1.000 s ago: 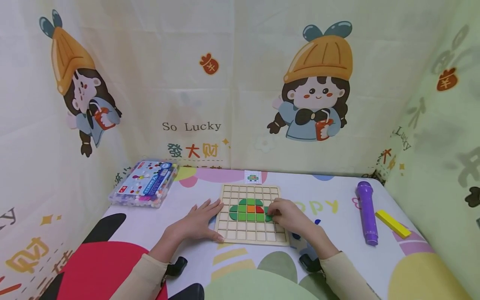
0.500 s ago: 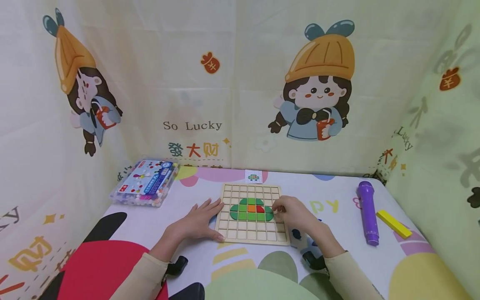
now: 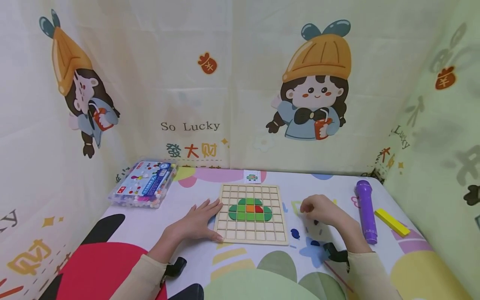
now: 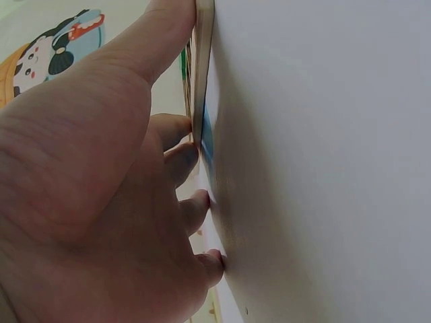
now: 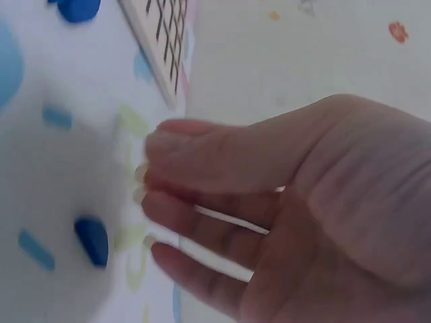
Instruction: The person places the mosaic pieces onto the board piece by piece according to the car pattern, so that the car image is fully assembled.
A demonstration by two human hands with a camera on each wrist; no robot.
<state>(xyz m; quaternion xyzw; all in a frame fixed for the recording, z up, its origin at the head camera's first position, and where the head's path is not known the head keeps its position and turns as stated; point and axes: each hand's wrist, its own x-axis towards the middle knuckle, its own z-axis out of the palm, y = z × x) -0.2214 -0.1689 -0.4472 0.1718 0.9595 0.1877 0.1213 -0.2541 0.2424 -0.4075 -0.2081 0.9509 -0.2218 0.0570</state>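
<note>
A wooden grid board [image 3: 251,236] lies flat on the table, with green tiles [image 3: 241,216], an orange tile [image 3: 250,208] and a red tile [image 3: 258,208] set in its middle squares. At the board's left side rests my left hand [image 3: 196,221], fingers spread. In the left wrist view, its thumb and fingertips touch the board edge [image 4: 201,74]. My right hand [image 3: 324,210] hovers over the tabletop to the right of the board. Its fingers are loosely bent, thumb tip by the index finger, and nothing shows between them in the right wrist view.
Behind the board lies a small printed card [image 3: 252,176]. A clear plastic case [image 3: 144,183] with a blue label stands at the back left. To the right are a purple microphone-shaped stick [image 3: 366,212] and a yellow bar [image 3: 392,223]. A printed cloth backdrop [image 3: 240,83] encloses the table.
My right hand has drawn away from the board to the right, uncovering the green tile at the picture's right end. My left hand stays at the board's left side.
</note>
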